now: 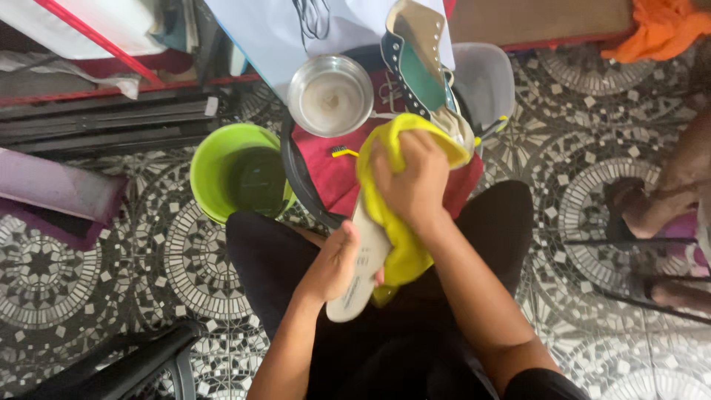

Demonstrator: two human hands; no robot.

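Patterned black-and-white mosaic floor (89, 252) is spreading out under a seated person whose dark-trousered lap is filling the lower middle of the view. Over that lap the left hand (337, 263) is curling around the lower end of a pale insole (363, 259), fingers wrapped and thumb lying along its edge, holding it tilted upward and away from the body. The right hand (411, 181) is closing firmly over a yellow cloth (400, 244), pressing it against the upper part of the insole, with the cloth's loose end hanging down beside the lower part. Judging from the grip, the wiping of the insole is under way, and the next stroke is calling for a steady hold below while the cloth is drawn along the length. Just beyond the hands a shoe (418, 59) with a teal lining and a row of eyelets is standing on end over a red cloth (333, 174), where a small yellow-handled brush (342, 152) is lying. A steel bowl (330, 95) is sitting next to the shoe, and a lime-green bucket (211, 174) is standing on the floor to the left. A white sheet (259, 37) with a dark line drawing is hanging at the top; its marks are too small to make out. An orange cloth (663, 30) is lying at the upper right, and another person's feet are resting at the right edge.
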